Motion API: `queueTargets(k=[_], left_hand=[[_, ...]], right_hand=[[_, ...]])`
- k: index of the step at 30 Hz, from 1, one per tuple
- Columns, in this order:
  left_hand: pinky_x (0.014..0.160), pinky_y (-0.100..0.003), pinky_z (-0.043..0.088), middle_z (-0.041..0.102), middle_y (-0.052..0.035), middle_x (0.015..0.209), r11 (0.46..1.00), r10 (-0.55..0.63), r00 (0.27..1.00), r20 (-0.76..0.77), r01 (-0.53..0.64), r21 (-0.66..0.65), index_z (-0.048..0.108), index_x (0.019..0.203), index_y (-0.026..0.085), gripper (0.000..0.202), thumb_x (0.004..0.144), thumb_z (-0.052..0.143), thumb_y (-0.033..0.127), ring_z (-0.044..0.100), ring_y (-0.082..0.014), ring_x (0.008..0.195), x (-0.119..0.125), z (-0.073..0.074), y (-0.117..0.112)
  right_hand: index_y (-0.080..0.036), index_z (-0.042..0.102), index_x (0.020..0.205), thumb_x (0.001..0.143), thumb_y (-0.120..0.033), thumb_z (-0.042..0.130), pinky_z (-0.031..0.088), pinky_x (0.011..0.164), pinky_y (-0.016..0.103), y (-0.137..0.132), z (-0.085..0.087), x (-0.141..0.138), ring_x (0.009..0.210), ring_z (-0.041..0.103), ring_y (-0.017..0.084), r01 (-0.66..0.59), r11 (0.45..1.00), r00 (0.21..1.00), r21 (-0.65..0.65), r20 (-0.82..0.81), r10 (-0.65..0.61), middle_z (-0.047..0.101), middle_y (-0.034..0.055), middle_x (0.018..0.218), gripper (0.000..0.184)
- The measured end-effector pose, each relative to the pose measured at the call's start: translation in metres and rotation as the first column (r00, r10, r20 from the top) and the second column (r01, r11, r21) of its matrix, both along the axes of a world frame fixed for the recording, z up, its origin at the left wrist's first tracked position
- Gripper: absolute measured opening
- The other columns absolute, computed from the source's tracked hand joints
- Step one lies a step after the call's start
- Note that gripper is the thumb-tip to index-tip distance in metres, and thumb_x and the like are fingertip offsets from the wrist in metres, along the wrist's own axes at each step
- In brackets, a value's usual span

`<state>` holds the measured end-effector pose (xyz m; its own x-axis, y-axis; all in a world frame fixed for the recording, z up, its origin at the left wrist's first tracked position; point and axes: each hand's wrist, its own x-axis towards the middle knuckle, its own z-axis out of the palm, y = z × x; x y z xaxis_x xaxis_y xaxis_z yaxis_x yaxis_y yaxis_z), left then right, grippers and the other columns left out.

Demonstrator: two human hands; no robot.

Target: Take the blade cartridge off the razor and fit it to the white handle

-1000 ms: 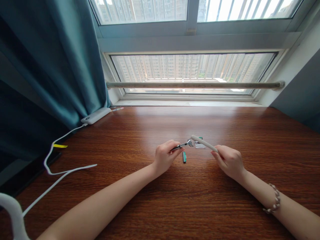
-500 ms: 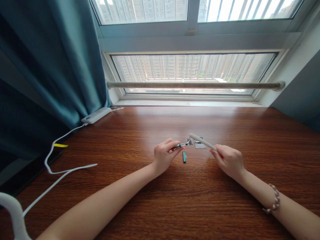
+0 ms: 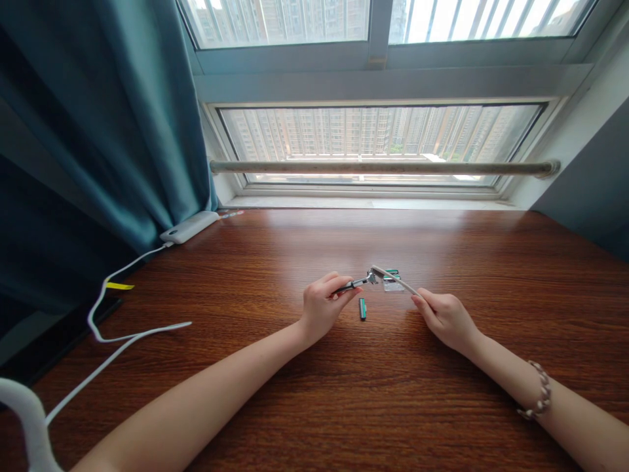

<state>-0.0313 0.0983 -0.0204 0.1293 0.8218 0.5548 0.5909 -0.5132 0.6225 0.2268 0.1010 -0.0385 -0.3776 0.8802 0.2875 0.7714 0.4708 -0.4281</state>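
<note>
My left hand (image 3: 322,305) is closed around the dark handle of a razor (image 3: 358,283), whose silver head points right. Pinched in my right hand (image 3: 449,318) is a slim pale toothbrush (image 3: 405,286). Its bristled end meets the razor's head, close enough that I cannot tell exactly where they touch. A green-and-black razor cartridge (image 3: 362,309) lies on the table just below the razor. Behind the toothbrush sits a small clear plastic case (image 3: 393,286) with a green-and-black piece at its far side, partly covered by the toothbrush.
The brown wooden table (image 3: 304,406) reaches the window. A white power bank (image 3: 190,227) lies at the back left by the blue curtain (image 3: 147,131), with a white cable (image 3: 105,295) running from it. A yellow strip (image 3: 120,286) and a white curved stand (image 3: 29,419) are at left.
The toothbrush has turned in my right hand, showing its narrow side and bristles against the razor's head. My right hand has shifted slightly; my left hand stays nearly still.
</note>
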Motion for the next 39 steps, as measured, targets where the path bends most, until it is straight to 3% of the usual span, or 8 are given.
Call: queueTargets(k=[24, 28, 33, 39], left_hand=[[0.056, -0.022, 0.030, 0.048, 0.0013, 0.061, 0.997, -0.039, 0.995, 0.097, 0.045, -0.061, 0.061, 0.075, 0.016, 0.019, 0.077, 0.054, 0.033, 0.040, -0.0086, 0.057, 0.001, 0.000, 0.002], [0.057, -0.022, 0.031, 0.050, 0.0010, 0.063, 0.990, -0.067, 0.988, 0.142, 0.084, -0.115, 0.059, 0.076, 0.015, 0.021, 0.080, 0.049, 0.033, 0.041, -0.0090, 0.059, 0.002, 0.001, 0.001], [0.056, -0.022, 0.031, 0.047, 0.0006, 0.066, 0.967, -0.160, 0.972, 0.170, 0.189, -0.170, 0.055, 0.093, 0.015, 0.022, 0.084, 0.042, 0.030, 0.039, -0.0093, 0.060, 0.000, 0.002, -0.002], [0.060, -0.022, 0.033, 0.047, 0.0002, 0.068, 0.967, -0.211, 0.972, 0.105, 0.223, -0.123, 0.054, 0.089, 0.014, 0.019, 0.084, 0.041, 0.028, 0.040, -0.0097, 0.062, 0.001, 0.000, -0.002]], right_hand=[[-0.018, 0.035, 0.061, 0.087, -0.039, 0.032, 0.022, 0.051, 0.024, -0.001, 0.002, -0.001, 0.046, 0.035, 0.009, 0.027, 0.998, 0.999, 0.058, 0.024, -0.028, 0.039, -0.0024, 0.050, 0.034], [-0.018, 0.045, 0.066, 0.088, -0.039, 0.030, 0.024, 0.051, 0.023, 0.000, 0.006, -0.001, 0.045, 0.034, 0.009, -0.041, 0.995, 0.988, -0.095, -0.153, 0.026, 0.033, -0.0038, 0.048, 0.034], [-0.016, 0.047, 0.077, 0.088, -0.042, 0.028, 0.020, 0.042, 0.022, -0.003, 0.009, -0.005, 0.041, 0.025, 0.007, -0.236, 0.909, 0.843, -0.342, -0.537, 0.017, 0.027, -0.0061, 0.046, 0.034], [-0.015, 0.048, 0.077, 0.089, -0.041, 0.028, 0.021, 0.044, 0.023, -0.007, 0.011, -0.007, 0.043, 0.025, 0.007, -0.334, 0.879, 0.812, -0.339, -0.577, 0.086, 0.027, -0.0058, 0.046, 0.034]])
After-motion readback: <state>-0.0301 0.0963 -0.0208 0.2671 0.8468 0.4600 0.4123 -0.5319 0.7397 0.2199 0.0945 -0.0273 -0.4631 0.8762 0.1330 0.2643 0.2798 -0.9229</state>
